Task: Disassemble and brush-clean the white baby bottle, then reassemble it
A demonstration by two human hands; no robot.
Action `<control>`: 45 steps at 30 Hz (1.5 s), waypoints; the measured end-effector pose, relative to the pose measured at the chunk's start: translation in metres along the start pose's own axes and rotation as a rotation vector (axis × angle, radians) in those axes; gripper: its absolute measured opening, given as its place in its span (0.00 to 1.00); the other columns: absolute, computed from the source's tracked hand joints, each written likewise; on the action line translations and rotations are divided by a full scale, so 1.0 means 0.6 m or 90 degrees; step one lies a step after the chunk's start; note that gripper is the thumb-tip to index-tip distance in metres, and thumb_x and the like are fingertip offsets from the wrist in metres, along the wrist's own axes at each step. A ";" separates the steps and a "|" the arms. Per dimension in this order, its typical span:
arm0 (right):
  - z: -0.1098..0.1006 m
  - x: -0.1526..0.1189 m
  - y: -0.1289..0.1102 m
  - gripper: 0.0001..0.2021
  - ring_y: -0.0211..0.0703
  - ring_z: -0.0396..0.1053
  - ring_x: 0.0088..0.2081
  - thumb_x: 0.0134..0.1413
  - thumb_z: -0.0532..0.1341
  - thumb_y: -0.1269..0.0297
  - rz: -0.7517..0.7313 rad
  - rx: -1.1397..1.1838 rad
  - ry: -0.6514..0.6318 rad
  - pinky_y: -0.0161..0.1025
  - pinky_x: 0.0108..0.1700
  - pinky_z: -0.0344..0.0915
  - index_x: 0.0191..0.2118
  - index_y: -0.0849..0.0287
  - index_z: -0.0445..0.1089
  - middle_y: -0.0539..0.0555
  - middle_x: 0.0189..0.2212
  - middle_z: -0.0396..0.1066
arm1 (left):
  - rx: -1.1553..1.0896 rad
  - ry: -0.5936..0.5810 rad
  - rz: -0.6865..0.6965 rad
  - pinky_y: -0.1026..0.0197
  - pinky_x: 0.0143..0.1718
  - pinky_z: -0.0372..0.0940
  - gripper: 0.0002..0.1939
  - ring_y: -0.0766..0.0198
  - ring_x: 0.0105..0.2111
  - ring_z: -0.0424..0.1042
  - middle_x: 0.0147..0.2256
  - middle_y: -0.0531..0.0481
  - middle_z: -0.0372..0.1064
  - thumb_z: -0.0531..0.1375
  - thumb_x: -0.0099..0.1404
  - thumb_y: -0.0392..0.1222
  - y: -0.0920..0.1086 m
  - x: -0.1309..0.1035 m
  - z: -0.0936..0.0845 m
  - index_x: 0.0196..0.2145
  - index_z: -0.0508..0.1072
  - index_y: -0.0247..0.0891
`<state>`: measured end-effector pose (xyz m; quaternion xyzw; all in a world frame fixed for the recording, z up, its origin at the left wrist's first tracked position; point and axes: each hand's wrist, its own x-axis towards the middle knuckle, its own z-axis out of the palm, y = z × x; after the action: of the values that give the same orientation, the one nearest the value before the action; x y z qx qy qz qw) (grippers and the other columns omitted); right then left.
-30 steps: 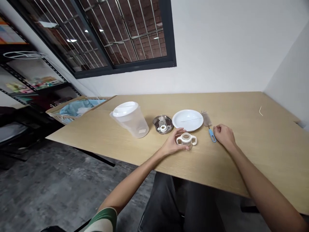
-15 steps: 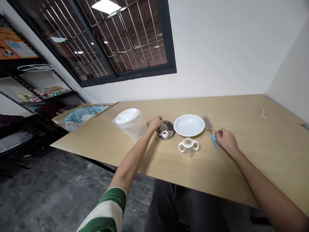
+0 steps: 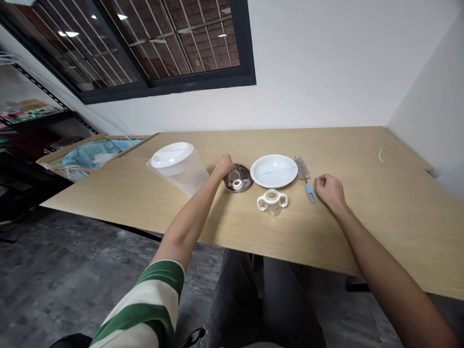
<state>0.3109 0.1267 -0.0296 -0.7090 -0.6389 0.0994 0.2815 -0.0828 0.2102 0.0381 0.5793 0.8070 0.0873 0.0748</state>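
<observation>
My left hand [image 3: 225, 165] is at the left rim of a small round metal dish [image 3: 245, 189], its fingers pinched together; what is between them is hidden. Inside the dish lie a white ring [image 3: 237, 184] and several small clear parts. My right hand [image 3: 329, 189] rests curled on the table with nothing visible in it. Just left of it lies a brush with a blue handle [image 3: 310, 192] and grey bristles. A clear bottle body with a white two-handled collar [image 3: 272, 198] stands in front of a white oval plate [image 3: 274, 182], on which a thin straight rod [image 3: 279, 170] lies.
Left of the dish is a translucent pitcher with a white lid [image 3: 177, 164]. Beyond the wooden table's [image 3: 290, 237] left end sits a basket lined with blue cloth [image 3: 89, 153]. A small bent pale strip [image 3: 380, 155] lies far right. A barred window [image 3: 174, 38] is behind.
My view has tilted down and turned slightly right, so everything sits higher and further left in the picture. Both hands stay at about the same places on the table.
</observation>
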 end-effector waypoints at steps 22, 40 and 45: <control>-0.001 -0.005 -0.004 0.14 0.49 0.70 0.39 0.61 0.54 0.60 0.019 0.043 0.035 0.41 0.43 0.61 0.42 0.61 0.74 0.60 0.37 0.76 | -0.669 0.164 0.365 0.58 0.39 0.75 0.19 0.57 0.37 0.79 0.36 0.43 0.80 0.71 0.53 0.53 0.101 -0.305 -0.112 0.33 0.82 0.34; 0.005 -0.008 -0.008 0.13 0.48 0.70 0.37 0.60 0.55 0.59 0.009 0.059 0.051 0.39 0.39 0.58 0.39 0.60 0.74 0.58 0.35 0.76 | -0.736 0.150 0.410 0.60 0.38 0.73 0.14 0.55 0.41 0.80 0.33 0.43 0.80 0.73 0.51 0.49 0.128 -0.323 -0.085 0.28 0.81 0.35; 0.003 -0.010 -0.010 0.13 0.47 0.69 0.36 0.60 0.55 0.59 -0.007 0.067 0.061 0.38 0.39 0.58 0.38 0.60 0.74 0.58 0.34 0.76 | -0.687 0.109 0.402 0.62 0.36 0.72 0.16 0.60 0.35 0.79 0.36 0.44 0.80 0.73 0.52 0.52 0.122 -0.306 -0.055 0.31 0.82 0.36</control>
<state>0.3038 0.1216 -0.0291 -0.6934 -0.6228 0.0973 0.3490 0.0354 0.0574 0.0903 0.6610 0.4425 0.5462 0.2625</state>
